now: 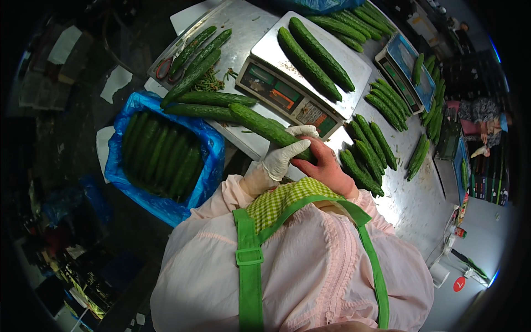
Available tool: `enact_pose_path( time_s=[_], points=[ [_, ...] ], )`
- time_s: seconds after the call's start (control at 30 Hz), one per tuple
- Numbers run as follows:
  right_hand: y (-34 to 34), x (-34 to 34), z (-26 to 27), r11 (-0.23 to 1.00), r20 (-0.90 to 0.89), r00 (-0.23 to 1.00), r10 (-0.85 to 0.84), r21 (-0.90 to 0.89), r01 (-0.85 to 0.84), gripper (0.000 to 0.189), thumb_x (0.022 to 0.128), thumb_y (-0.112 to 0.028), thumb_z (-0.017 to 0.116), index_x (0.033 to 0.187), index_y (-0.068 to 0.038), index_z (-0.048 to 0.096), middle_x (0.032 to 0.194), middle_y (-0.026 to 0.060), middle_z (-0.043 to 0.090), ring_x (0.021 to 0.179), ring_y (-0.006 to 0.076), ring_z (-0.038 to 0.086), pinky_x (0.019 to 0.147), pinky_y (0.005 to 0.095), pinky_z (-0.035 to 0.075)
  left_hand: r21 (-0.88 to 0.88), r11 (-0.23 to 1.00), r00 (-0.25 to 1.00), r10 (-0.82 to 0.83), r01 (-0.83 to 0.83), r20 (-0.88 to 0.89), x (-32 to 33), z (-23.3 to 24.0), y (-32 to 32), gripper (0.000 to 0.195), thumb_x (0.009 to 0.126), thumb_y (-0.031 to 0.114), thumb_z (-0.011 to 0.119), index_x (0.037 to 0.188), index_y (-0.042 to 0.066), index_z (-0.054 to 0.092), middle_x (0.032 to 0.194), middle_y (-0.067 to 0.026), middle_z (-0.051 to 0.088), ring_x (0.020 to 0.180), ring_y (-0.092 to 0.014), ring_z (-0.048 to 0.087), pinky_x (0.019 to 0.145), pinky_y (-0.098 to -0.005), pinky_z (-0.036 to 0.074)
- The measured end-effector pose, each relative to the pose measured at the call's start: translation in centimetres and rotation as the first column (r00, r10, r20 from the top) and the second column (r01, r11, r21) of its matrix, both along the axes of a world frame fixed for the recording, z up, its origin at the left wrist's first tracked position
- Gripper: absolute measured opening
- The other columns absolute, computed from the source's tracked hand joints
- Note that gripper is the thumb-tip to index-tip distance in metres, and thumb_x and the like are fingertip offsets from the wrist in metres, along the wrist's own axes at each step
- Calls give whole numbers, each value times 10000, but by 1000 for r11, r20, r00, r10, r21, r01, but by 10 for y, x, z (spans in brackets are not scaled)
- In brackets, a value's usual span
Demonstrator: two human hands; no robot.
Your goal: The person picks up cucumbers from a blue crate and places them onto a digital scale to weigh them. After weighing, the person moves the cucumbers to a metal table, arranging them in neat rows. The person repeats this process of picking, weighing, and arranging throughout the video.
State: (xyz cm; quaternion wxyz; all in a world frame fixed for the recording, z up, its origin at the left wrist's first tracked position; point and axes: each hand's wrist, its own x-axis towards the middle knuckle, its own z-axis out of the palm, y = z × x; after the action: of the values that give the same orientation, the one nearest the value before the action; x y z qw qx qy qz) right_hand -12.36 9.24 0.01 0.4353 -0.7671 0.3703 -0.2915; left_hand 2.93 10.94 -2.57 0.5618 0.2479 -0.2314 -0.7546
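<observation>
My left hand (282,159), in a pale glove, and my bare right hand (325,164) both grip the near end of a long cucumber (265,126) in front of my apron. Its far end points up and left, over other cucumbers (215,98) at the table edge. Just beyond my hands stands a digital scale (290,91) with two cucumbers (317,60) lying side by side on its metal plate. Part of another cucumber seems to show behind the held one. To the left, a crate lined with blue plastic (213,145) holds a row of cucumbers (159,153).
Red-handled scissors (164,68) and a heap of stem scraps (208,82) lie on the metal table (419,195) at the upper left. Cucumber piles (369,149) lie on the right, near a second scale (400,74). A person (483,120) is at the far right.
</observation>
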Motion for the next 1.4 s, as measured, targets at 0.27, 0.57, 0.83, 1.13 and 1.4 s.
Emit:
enact_pose_path(
  time_s=[0.27,0.57,0.83,1.13,1.4],
  points=[
    [-4,-8,12,995,-99,991,-94,-49,89,512,794,-152,760,1238,-23,539,1137,165,579,1013,301,593,862,362,493,292,943,948,230,-160,-220,0,-24,-1,225,898,95,517,1091,25,610,1049,-105,646,1016,-209,608,947,-346,467],
    [-143,-2,30,852,-357,839,-411,-477,215,898,721,-396,786,1400,7,355,1334,244,461,1205,389,465,1005,443,380,340,932,952,209,-125,-224,3,-56,0,246,879,89,565,1115,20,576,1025,-130,656,969,-287,629,932,-439,479],
    [-221,16,6,873,-619,693,-370,-487,32,816,693,-495,733,1296,-18,462,994,177,624,901,362,615,742,470,490,349,923,964,223,-162,-144,9,-61,7,233,909,103,558,1123,15,581,1000,-110,656,928,-265,642,873,-423,512],
    [-223,-4,18,912,-674,672,-306,-410,4,784,810,-466,682,1424,-84,380,1312,224,509,1193,398,492,1006,412,404,350,907,949,291,-235,-117,7,-35,-22,296,919,181,635,1153,4,595,875,-91,633,786,-239,636,754,-409,557],
    [-144,-8,39,960,-137,954,-268,-124,252,420,908,-268,635,1215,12,575,1076,184,666,978,265,654,845,339,513,343,924,911,279,-169,-303,6,-16,-65,280,893,224,680,1117,67,620,911,-64,632,890,-242,626,841,-421,535]
  ],
)
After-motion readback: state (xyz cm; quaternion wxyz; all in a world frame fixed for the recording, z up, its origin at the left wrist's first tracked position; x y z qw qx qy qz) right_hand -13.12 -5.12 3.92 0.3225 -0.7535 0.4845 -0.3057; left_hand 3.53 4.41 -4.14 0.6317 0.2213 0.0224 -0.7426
